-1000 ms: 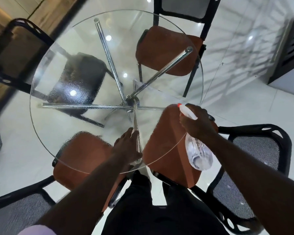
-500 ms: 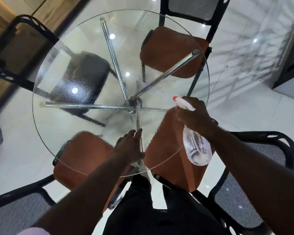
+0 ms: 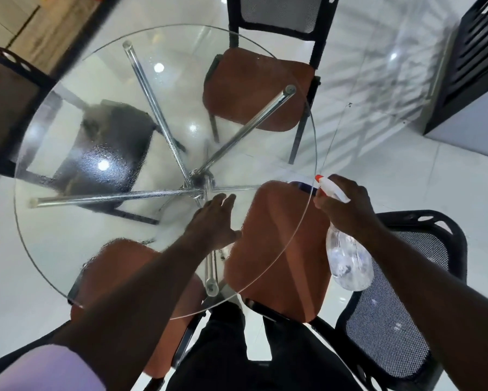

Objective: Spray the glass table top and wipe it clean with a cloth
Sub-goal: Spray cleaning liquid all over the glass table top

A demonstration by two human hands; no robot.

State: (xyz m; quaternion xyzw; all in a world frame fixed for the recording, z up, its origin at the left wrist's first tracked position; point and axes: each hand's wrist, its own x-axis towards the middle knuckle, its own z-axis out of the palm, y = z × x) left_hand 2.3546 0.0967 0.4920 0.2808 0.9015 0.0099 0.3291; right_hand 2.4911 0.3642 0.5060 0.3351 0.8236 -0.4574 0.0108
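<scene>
The round glass table top (image 3: 68,244) fills the middle of the view, with chrome legs (image 3: 158,114) crossing beneath it. Fine spray droplets (image 3: 96,153) cover its left part. My left hand (image 3: 211,221) lies flat on the glass just short of the centre hub, fingers stretched out. A pale patch shows under its palm; I cannot tell whether that is a cloth. My right hand (image 3: 347,204) grips a clear spray bottle (image 3: 347,263) at the table's right rim. Its red-tipped nozzle (image 3: 318,179) points left over the glass.
Several chairs ring the table: orange seats at the far side (image 3: 254,91), near right (image 3: 282,249) and near left (image 3: 110,272), and a dark one on the left (image 3: 110,142). A black mesh chair back (image 3: 400,306) stands under my right arm. A dark cabinet (image 3: 473,66) is at far right.
My left hand has slid forward toward the hub with its fingers stretched out. My right hand has carried the bottle rightward, out to the table's rim.
</scene>
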